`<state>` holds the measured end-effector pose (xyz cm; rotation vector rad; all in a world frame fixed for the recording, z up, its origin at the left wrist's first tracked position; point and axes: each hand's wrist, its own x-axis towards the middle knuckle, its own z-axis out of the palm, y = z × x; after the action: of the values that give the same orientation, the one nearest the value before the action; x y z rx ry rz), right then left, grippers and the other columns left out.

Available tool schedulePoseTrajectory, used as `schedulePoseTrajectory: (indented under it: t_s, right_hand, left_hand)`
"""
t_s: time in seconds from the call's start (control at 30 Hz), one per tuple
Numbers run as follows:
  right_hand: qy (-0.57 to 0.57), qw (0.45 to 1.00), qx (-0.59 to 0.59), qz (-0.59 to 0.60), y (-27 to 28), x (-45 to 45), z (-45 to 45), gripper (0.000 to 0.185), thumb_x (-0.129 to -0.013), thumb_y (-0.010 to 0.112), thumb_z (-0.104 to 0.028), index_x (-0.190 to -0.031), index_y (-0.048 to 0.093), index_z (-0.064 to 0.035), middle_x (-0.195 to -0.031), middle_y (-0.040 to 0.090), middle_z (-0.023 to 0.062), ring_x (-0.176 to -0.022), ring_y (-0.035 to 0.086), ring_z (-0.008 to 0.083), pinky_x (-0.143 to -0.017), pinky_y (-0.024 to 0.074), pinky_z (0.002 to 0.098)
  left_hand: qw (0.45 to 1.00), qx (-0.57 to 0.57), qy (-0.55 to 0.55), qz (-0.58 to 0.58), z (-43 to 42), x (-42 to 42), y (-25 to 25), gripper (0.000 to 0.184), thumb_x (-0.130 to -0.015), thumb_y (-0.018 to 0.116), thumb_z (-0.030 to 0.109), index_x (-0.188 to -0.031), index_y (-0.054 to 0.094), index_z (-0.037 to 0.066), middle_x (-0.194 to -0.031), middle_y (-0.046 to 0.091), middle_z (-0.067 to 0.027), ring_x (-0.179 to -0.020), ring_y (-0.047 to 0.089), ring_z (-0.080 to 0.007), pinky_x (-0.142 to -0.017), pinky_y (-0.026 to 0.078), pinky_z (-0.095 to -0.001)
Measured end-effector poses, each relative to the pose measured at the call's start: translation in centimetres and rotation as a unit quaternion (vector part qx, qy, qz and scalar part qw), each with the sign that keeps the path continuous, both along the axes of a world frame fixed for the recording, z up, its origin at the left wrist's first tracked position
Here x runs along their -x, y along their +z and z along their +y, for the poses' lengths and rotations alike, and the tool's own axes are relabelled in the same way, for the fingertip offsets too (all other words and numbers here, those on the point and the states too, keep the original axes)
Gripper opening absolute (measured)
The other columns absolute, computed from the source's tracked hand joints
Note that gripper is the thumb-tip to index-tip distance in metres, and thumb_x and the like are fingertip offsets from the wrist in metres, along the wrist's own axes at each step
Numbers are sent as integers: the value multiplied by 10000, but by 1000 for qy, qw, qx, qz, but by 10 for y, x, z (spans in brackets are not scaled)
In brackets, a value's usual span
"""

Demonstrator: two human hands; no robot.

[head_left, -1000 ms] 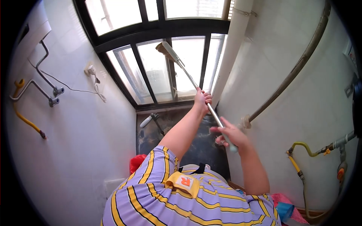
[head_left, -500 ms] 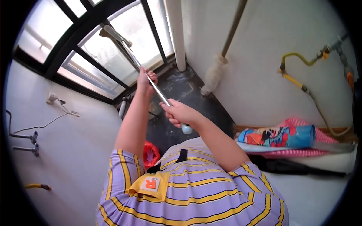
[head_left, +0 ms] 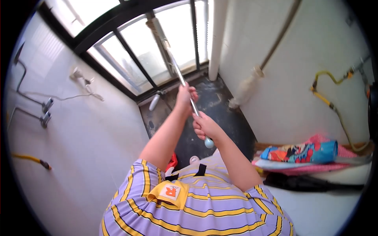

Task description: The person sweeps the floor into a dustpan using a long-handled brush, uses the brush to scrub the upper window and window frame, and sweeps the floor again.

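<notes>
A long-handled window wiper (head_left: 179, 74), with a shiny metal pole and a pale blue end knob, slants up from my hands toward the window (head_left: 136, 47). My left hand (head_left: 185, 97) is wrapped round the middle of the pole. Lower down, my right hand (head_left: 207, 126) grips the pole just above the knob. The wiper's pale head (head_left: 158, 29) appears in front of the bright glass beside a brownish edge; whether it touches the pane I cannot tell.
Black bars frame the window, with a white pipe (head_left: 217, 43) to its right. A wrapped-head pole (head_left: 252, 80) leans on the right wall near a yellow hose (head_left: 325, 100). Taps (head_left: 46, 112) and a plug with a cord (head_left: 78, 74) are on the left wall. A colourful blue bag (head_left: 299, 152) lies at right.
My view has turned left, so the surroundings appear further right. The wiper stands more upright in view, and both hands still hold its pole.
</notes>
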<state>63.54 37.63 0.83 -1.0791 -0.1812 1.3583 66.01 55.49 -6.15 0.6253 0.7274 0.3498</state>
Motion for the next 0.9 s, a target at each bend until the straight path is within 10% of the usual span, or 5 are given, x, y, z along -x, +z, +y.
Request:
schedulePoseTrajectory:
  t_s: [0.43, 0.9]
  right_hand:
    - [-114, 992, 29, 48, -6, 25, 20, 110, -1052, 394, -252, -1013, 340, -165, -640, 369, -25, -416, 337, 61, -354, 318, 225]
    - [177, 967, 133, -126, 28, -20, 8, 116, -1032, 460, -242, -1087, 391, -167, -647, 370, -45, -456, 336, 56, -399, 298, 239]
  left_hand:
    - [984, -104, -145, 11, -19, -16, 9, 179, -1042, 454, 294, -1174, 400, 185, -703, 407, 15, -498, 371, -78, -418, 308, -255]
    - [988, -42, 146, -21, -21, 22, 28, 113, -1067, 389, 297, -1124, 371, 201, -664, 346, 46, -478, 316, -58, -403, 260, -223]
